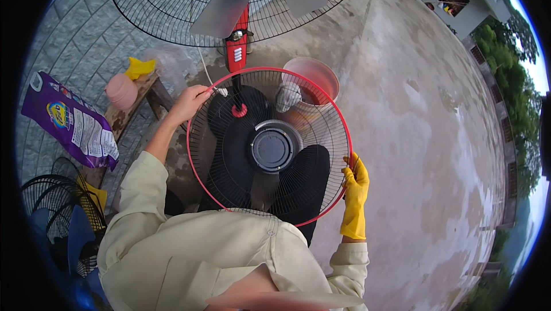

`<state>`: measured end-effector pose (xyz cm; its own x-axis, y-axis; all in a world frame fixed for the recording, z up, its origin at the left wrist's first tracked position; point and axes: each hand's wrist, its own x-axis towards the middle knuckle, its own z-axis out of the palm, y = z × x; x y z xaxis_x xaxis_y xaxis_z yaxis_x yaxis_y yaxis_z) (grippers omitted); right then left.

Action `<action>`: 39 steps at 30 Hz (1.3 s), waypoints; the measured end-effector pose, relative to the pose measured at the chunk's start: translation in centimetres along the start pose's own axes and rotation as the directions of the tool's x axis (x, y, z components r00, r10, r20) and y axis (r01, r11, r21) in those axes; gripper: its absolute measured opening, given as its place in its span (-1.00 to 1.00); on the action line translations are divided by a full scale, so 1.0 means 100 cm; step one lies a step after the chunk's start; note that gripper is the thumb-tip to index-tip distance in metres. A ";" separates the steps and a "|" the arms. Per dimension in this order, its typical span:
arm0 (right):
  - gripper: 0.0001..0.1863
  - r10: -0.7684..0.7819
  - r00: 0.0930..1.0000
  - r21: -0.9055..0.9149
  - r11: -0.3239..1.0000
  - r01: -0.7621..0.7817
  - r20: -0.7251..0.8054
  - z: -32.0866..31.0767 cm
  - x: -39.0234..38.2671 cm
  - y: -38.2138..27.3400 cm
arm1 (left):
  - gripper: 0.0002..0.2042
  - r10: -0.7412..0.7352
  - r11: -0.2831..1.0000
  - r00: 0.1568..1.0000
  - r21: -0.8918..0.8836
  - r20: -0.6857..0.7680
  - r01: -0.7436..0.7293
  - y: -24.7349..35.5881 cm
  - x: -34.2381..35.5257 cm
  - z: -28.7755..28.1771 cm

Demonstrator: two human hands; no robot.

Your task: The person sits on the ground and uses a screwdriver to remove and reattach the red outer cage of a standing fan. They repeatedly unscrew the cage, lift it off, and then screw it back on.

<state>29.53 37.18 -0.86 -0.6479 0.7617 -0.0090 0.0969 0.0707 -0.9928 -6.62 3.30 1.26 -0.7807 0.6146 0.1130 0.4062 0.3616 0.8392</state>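
A round fan guard [272,149] of thin dark wires, with a red rim and a dark disc at its centre, lies across my lap. My bare left hand [193,103] grips its rim at the upper left. On the right side, my right hand [356,187], in a yellow rubber glove, has its fingers curled round the same rim. Just beyond the guard stands a fan [232,9] with grey blades, a black wire back guard and a red neck. Through the wires show my dark-clad legs and part of the fan's stand.
A pinkish bucket [327,75] with a grey rag [288,97] at its edge stands beyond the guard. Leftward, a wooden bench [138,99] carries a pink container [121,91] and a yellow cloth-like item [139,68]. A purple bag [69,118] and black wire guards [57,196] are nearer.
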 end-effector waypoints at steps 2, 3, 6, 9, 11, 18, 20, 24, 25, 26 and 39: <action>-0.60 0.002 1.000 -0.001 1.000 -0.002 0.003 -0.001 -0.002 0.000 | -0.76 -0.049 0.999 0.999 -0.015 0.024 0.049 0.006 -0.006 -0.002; -0.60 0.011 1.000 0.007 1.000 -0.011 0.003 -0.001 -0.003 0.000 | -0.75 -0.088 0.996 0.995 -0.016 0.045 0.089 0.012 -0.009 -0.003; -0.59 0.028 1.000 0.036 0.999 -0.029 0.006 -0.002 -0.004 0.000 | -0.73 -0.154 0.986 0.987 -0.064 0.036 0.156 0.016 -0.014 -0.001; -0.59 0.021 1.000 0.046 0.999 -0.022 0.015 -0.001 0.002 0.000 | -0.72 -0.171 0.980 0.985 -0.098 0.032 0.174 0.020 -0.011 0.000; -0.59 0.001 0.999 0.018 1.000 -0.001 0.038 0.001 0.012 -0.003 | -0.72 -0.155 0.984 0.987 -0.080 0.031 0.157 0.019 -0.006 0.001; -0.59 0.038 0.996 0.086 0.995 -0.045 0.079 0.000 0.018 0.009 | -0.72 -0.096 0.992 0.995 -0.076 0.025 0.098 -0.008 0.001 0.002; -0.59 0.045 0.996 0.083 0.995 -0.051 0.072 0.000 0.012 0.006 | -0.72 -0.121 0.986 0.992 -0.108 0.035 0.124 -0.009 -0.002 0.002; -0.59 0.053 0.998 0.087 0.995 -0.056 0.043 -0.002 0.003 0.003 | -0.73 -0.206 0.962 0.977 -0.172 0.058 0.213 0.007 -0.022 0.000; -0.60 0.064 0.997 0.095 0.993 -0.067 0.036 -0.002 0.001 0.003 | -0.73 -0.211 0.958 0.976 -0.186 0.057 0.218 0.004 -0.026 -0.002; -0.60 0.077 0.997 0.102 0.992 -0.080 0.033 -0.004 -0.001 0.005 | -0.72 -0.227 0.952 0.973 -0.198 0.052 0.233 0.002 -0.030 -0.002; -0.62 -0.016 0.999 0.006 1.000 0.015 0.038 0.005 0.025 0.006 | -0.73 -0.027 0.996 1.000 -0.087 0.007 0.028 -0.021 0.007 0.007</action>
<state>27.54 38.81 -1.51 -0.6777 0.7354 0.0019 0.0828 0.0788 -0.9934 -7.68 3.44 -0.75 -0.7881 0.6094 0.0865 0.3417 0.3163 0.8850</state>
